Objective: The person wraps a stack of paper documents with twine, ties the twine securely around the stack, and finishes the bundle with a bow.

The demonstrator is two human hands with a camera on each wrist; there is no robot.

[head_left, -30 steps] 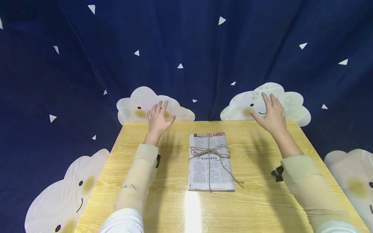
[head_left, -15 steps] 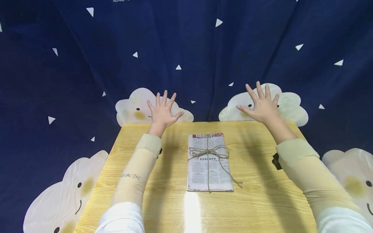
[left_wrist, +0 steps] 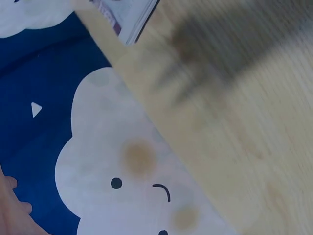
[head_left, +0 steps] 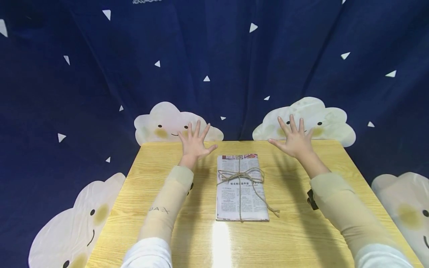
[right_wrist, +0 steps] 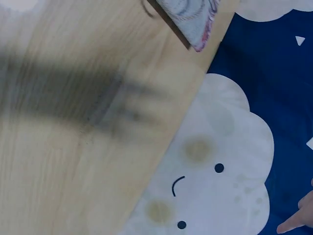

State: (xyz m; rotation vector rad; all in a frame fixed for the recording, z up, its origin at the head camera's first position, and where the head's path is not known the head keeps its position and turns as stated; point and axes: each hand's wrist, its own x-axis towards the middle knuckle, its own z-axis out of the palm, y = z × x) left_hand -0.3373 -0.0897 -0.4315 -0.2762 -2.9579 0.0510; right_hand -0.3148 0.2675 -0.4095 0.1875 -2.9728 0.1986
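A flat stack of folded newspaper lies on the wooden table, bound crosswise with brown twine that is tied in a bow on top. One loose twine end trails past its right side. My left hand is raised above the table's far left part, fingers spread and straight, holding nothing. To the right of the bundle my right hand hovers the same way, with splayed fingers and nothing held. Neither hand touches the bundle. Each wrist view catches only a corner of the newspaper and a small part of the hand.
The wooden table bears shadows of both arms. Behind it hangs a dark blue curtain with white triangles. White smiling clouds show along the far edge and at both sides.
Both hands have spread their fingers wider since a second ago. After rising at half a second, they have lowered and moved slightly inward. The newspaper bundle stays in place.
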